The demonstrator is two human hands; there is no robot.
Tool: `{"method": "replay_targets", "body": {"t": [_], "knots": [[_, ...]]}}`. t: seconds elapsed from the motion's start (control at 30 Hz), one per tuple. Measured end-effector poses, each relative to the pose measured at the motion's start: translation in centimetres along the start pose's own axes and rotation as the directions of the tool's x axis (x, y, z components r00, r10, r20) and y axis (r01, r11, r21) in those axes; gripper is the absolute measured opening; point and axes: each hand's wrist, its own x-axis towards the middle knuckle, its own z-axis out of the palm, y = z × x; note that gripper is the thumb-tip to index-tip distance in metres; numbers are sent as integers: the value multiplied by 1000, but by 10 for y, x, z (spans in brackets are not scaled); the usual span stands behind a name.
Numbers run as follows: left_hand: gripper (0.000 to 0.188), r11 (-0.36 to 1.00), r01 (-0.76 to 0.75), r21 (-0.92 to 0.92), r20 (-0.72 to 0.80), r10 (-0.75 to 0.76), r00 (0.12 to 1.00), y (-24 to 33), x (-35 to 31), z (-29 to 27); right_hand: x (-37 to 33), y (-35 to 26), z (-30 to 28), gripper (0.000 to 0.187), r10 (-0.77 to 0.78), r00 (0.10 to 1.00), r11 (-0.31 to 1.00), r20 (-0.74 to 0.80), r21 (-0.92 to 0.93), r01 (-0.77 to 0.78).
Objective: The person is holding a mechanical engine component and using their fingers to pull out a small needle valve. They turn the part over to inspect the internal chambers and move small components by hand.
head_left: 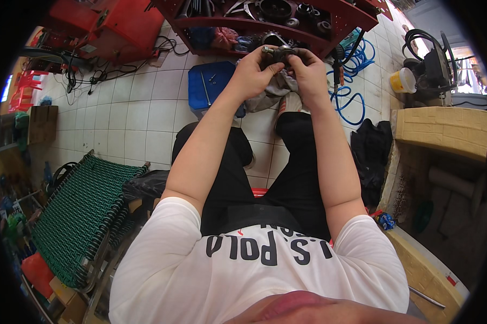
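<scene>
Both arms reach far out in front of me, and my hands meet at a small dark metal part (281,54), with a shiny stub on its left side. My left hand (256,74) closes on that stub side, its thumb pressed toward the middle. From the other side, my right hand (310,74) grips the part between thumb and fingers. What kind of part it is cannot be made out. A crumpled grey cloth (273,96) lies beneath the hands. Left of them is a blue plastic box (204,101), with a thin metal rod (205,86) and small bolts (212,79) on top.
A red tool cart (329,33) full of tools and parts stands just beyond my hands. Blue hose (353,114) coils over the tiled floor at the right, near a yellow-and-white bucket (403,81). A green woven folding seat (87,210) is at the left, below red machinery (125,33).
</scene>
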Motion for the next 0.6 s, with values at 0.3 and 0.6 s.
{"method": "replay_targets", "body": {"t": [0.3,0.6], "knots": [[33,1000,14,2,-35,-14,999,-4,0,2,0,16,14,21,-89,991,995,-100,44,93],[30,996,34,-86,-41,-37,998,-5,1,4,6,9,0,28,102,990,974,96,191,-119]]}}
